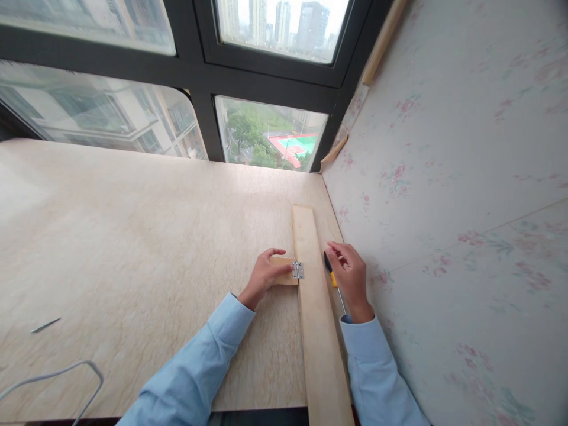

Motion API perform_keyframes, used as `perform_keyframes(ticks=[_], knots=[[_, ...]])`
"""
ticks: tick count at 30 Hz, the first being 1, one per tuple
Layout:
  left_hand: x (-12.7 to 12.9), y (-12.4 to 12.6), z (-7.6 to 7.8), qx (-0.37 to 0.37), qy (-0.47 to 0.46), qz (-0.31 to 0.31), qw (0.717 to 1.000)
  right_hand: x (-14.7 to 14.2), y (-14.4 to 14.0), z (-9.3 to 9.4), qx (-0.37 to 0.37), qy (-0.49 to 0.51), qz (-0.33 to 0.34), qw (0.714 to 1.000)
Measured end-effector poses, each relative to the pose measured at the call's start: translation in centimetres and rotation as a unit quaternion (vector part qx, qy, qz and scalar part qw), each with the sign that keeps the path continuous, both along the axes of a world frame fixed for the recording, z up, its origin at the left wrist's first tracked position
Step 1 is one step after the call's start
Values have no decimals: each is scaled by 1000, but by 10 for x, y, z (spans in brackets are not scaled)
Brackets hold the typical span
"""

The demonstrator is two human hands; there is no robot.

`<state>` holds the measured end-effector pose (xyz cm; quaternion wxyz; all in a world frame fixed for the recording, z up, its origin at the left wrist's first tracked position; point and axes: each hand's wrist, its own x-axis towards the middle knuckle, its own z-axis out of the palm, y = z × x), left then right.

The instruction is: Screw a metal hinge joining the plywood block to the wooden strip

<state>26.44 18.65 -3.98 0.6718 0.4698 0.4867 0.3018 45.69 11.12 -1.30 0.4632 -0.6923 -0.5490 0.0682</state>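
A long pale wooden plank (317,319) lies on the marble-patterned tabletop (133,236), running away from me near the right wall. A small wooden block (286,276) sits against its left edge, joined to it by a small metal hinge (297,270). My left hand (265,274) rests on the block and presses it to the plank. My right hand (349,273) is just right of the plank, over a screwdriver (333,283) with a yellow and black handle and a thin metal shaft; its fingers touch the handle.
A floral-papered wall (444,207) rises close on the right. Dark-framed windows (266,71) stand behind the table. A thin metal rod or nail (45,325) lies at the left, and a bent white wire or cable (66,378) lies at the near left edge.
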Motion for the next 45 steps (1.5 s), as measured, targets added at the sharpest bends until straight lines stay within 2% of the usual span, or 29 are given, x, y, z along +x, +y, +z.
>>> perform_keyframes(ticks=[3, 7, 10, 13, 17, 19, 21, 24, 27, 33, 37, 41, 45], knots=[[0, 0, -1, 1, 10, -2, 1000, 21, -6, -5, -90, -49, -75, 992], [0, 0, -1, 7, 6, -4, 1000, 30, -10, -14, -251, -23, -30, 967], [-1, 0, -2, 8, 7, -7, 1000, 28, -10, -14, -264, 15, -17, 964], [-1, 0, -3, 9, 13, -9, 1000, 27, -8, -11, -234, 66, -28, 970], [0, 1, -3, 12, 13, -8, 1000, 26, -7, -4, -127, 240, -45, 961], [-1, 1, -2, 9, 12, -8, 1000, 22, -7, 2, -40, 357, -37, 933], [-1, 1, -2, 8, 11, -8, 1000, 15, -7, 10, 25, 463, 7, 886], [-1, 1, -2, 11, 11, -7, 1000, 4, -9, 18, 23, 545, 90, 833], [-1, 0, -4, 13, 1, -4, 1000, -2, -10, 22, 25, 552, 119, 825], [0, 0, -4, 11, -2, 1, 1000, -4, -10, 24, 177, 500, 84, 844], [0, 0, -3, 9, 3, -2, 1000, -10, -11, 30, 242, 455, 67, 854], [0, 0, -5, 20, 12, -1, 1000, -18, -8, 36, 265, 421, 74, 865], [0, 0, -9, 26, 7, -5, 1000, -23, 0, 45, 246, 381, 97, 886]])
